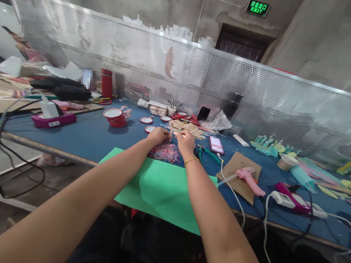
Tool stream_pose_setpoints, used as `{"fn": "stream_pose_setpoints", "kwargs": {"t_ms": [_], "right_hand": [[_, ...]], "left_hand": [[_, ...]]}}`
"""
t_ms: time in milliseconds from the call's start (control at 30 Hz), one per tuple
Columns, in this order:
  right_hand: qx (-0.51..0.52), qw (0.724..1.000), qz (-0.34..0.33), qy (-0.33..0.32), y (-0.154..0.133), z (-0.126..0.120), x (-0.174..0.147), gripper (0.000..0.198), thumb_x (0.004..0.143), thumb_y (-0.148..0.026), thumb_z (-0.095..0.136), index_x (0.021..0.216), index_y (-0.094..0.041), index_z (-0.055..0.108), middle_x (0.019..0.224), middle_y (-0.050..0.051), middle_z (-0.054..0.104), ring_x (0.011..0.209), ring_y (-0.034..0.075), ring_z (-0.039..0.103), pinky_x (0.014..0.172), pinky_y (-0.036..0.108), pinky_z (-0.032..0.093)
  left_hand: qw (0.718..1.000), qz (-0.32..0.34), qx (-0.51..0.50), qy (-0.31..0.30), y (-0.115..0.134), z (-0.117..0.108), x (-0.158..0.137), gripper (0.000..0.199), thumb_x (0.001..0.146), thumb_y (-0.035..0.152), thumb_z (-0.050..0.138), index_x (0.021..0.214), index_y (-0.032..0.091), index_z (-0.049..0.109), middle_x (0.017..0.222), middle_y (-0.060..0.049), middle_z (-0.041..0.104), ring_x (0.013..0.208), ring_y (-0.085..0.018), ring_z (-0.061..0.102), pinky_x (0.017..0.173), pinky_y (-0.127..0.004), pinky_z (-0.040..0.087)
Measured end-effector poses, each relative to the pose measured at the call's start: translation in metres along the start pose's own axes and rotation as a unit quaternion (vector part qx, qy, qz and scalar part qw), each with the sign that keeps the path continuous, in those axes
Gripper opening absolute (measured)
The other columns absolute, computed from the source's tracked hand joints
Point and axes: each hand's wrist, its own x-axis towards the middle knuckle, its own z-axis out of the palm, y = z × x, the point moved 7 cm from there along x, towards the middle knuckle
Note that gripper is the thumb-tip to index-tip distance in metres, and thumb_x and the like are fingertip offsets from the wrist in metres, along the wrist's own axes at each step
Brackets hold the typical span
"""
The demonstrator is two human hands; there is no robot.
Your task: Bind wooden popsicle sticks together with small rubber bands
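Note:
My left hand (159, 136) is closed in a pinch on a thin, pale wooden stick (170, 133) that stands nearly upright. Close beside it, the fingers of my right hand (185, 142) pinch a small pale piece, which looks like another wooden stick. The two hands almost meet above a heap of thin, multicoloured bands (168, 153). Just behind my fingers lies a pile of flat wooden sticks (191, 128). A green sheet (160, 191) hangs over the table's front edge under my forearms. Fine detail at the fingertips is too small to make out.
Teal pliers (211, 153), a lit phone (216, 145) and a pink glue gun (250, 179) on cardboard lie to the right, with trailing cables. Purple power strips (53, 119) sit at both sides. A red-and-white drum-like stack (115, 118) stands left. A perforated metal screen (139, 54) closes the back.

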Motion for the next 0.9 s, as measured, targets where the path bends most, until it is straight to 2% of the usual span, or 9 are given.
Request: {"fn": "stream_pose_setpoints", "kwargs": {"t_ms": [333,533,733,900], "right_hand": [[0.017,1.000,-0.023,-0.005,-0.008,0.000,-0.001,0.016,0.079,-0.031,0.050,0.069,-0.022,0.060,0.076,0.000,0.068,0.075,0.016,0.060,0.071,0.025,0.045],[0.005,1.000,0.002,0.015,-0.005,-0.006,0.000,0.015,0.078,-0.031,0.052,0.069,-0.023,0.060,0.075,-0.001,0.068,0.075,0.017,0.060,0.071,0.026,0.045],[0.016,0.999,-0.032,-0.007,-0.010,-0.001,-0.002,0.016,0.078,-0.031,0.051,0.068,-0.023,0.059,0.075,-0.001,0.068,0.074,0.016,0.060,0.073,0.026,0.045],[-0.001,1.000,0.006,0.013,-0.006,-0.005,-0.001,0.014,0.078,-0.031,0.052,0.068,-0.023,0.059,0.075,0.000,0.069,0.074,0.017,0.060,0.071,0.026,0.044]], "left_hand": [[1.000,-0.001,0.018,-0.015,0.001,0.001,0.000,0.028,0.073,0.040,0.059,0.070,0.018,0.075,0.060,-0.001,0.064,0.059,-0.015,0.050,0.053,-0.024,0.032],[1.000,-0.009,0.014,-0.004,0.002,-0.001,-0.001,0.026,0.072,0.039,0.061,0.073,0.018,0.076,0.060,-0.002,0.064,0.059,-0.015,0.052,0.055,-0.026,0.034],[1.000,-0.003,0.011,-0.009,0.002,0.000,-0.001,0.027,0.073,0.040,0.060,0.072,0.017,0.076,0.062,-0.002,0.065,0.060,-0.015,0.052,0.055,-0.026,0.034],[1.000,0.001,-0.002,0.000,0.000,-0.001,0.001,0.026,0.069,0.040,0.063,0.072,0.018,0.076,0.061,-0.002,0.065,0.064,-0.016,0.053,0.057,-0.025,0.035]]}}
